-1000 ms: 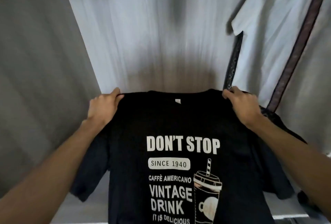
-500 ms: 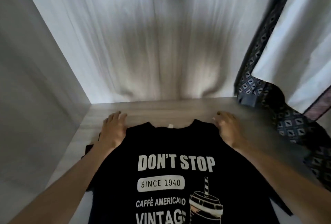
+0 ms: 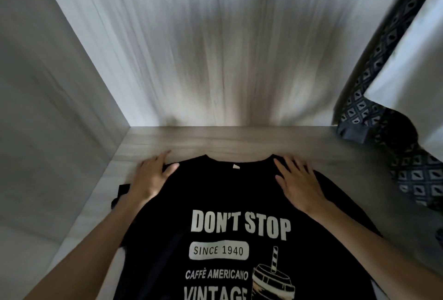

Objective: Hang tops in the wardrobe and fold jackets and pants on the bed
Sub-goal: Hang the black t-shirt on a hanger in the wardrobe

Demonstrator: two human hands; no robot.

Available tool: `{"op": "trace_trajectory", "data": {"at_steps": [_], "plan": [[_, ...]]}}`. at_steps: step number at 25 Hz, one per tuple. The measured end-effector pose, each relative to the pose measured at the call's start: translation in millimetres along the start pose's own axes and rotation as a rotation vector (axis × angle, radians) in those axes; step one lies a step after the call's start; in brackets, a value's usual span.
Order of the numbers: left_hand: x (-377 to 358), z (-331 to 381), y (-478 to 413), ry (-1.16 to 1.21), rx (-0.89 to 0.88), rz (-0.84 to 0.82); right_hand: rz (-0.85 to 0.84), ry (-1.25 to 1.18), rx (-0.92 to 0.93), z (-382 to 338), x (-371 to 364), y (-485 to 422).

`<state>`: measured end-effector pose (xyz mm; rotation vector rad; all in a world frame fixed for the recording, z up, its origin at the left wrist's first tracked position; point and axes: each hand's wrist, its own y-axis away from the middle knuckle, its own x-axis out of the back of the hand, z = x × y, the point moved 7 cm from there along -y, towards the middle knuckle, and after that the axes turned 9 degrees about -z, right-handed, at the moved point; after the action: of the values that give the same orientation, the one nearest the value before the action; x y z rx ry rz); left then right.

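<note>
Black T-shirt lies flat, front side up, on the wooden shelf inside the wardrobe, its collar toward the back panel and its lower part running out of the bottom of the view. At far left stands the wardrobe's pale side wall. A bit of the shirt's left sleeve sticks out beside the left wrist. The left hand lies flat on the shirt's left shoulder, fingers straight and gripping nothing, with the fingertips reaching over the fabric's edge onto the wood. A small white neck label shows inside the collar, and below it the white print reads "DON'T STOP", "SINCE 1940", "CAFFÈ AMERICANO", beside a drawn cup with a straw. The right hand rests palm down on the right shoulder, fingers spread and straight, holding nothing. At far right a dark diamond-patterned garment hangs down to the shelf, partly covered by a white garment.
</note>
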<state>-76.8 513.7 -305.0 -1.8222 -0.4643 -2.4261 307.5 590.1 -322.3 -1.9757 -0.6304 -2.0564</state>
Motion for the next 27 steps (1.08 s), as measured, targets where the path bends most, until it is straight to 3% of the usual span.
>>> {"op": "trace_trajectory", "data": {"at_steps": [3,5,8,11,14,15,16,19,22,24,27], "plan": [[18,-82,13,0.331,0.204,-0.104,0.147,-0.162,0.222,-80,28,19],[20,-103,26,0.616,0.207,-0.201,0.031,-0.222,0.435,-154,29,21],[11,-113,45,0.546,0.18,-0.261,-0.086,-0.204,0.46,-223,10,5],[11,-120,57,0.533,0.179,-0.166,-0.114,-0.131,0.378,-232,-14,-5],[44,-133,78,0.915,0.308,0.15,-0.066,-0.073,0.357,-230,-17,-3],[59,-140,88,0.873,0.342,0.288,-0.069,-0.077,0.353,-230,-17,-2],[72,-144,99,0.673,0.399,0.364,-0.065,-0.078,0.348,-231,-16,-3],[71,-131,115,0.096,0.403,0.288,-0.092,-0.071,0.342,-231,-15,-4],[47,-92,115,-0.083,0.124,0.259,-0.108,-0.088,0.322,-234,-8,0],[19,-74,108,-0.127,-0.052,0.073,-0.014,-0.087,0.315,-234,3,7],[-31,-83,111,-0.211,-0.005,-0.252,0.205,-0.123,0.244,-207,17,33]]}}
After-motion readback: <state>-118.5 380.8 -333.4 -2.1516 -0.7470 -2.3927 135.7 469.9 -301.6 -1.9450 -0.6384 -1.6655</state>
